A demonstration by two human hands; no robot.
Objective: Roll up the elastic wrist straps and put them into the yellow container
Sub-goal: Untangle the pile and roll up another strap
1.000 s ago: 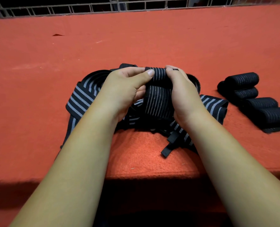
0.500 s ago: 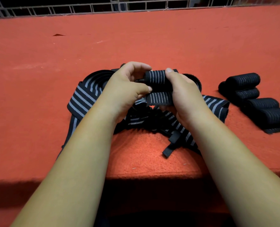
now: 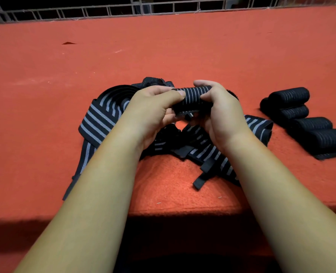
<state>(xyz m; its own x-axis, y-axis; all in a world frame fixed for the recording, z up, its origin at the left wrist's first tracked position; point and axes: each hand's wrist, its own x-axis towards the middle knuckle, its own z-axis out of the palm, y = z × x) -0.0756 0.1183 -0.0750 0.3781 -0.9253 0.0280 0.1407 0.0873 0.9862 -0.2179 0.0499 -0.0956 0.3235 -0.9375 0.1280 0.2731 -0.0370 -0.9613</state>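
Observation:
A black wrist strap with grey stripes, wound into a tight roll (image 3: 194, 98), is held above the red cloth between both hands. My left hand (image 3: 153, 113) pinches its left end with thumb and fingers. My right hand (image 3: 220, 113) curls round its right end. Below them lies a loose pile of unrolled striped straps (image 3: 102, 119), spreading left and right. Several finished black rolls (image 3: 305, 119) lie side by side at the right. No yellow container is in view.
The red cloth-covered table (image 3: 183, 52) stretches far back to a white wire grid (image 3: 163, 6) along its rear edge. Its front edge drops into dark shadow just below the strap pile. A small dark mark (image 3: 68, 43) sits at the far left.
The hanging length of strap has been wound up into the roll, which is now thicker with almost no tail. Both hands have turned round it and kept their place.

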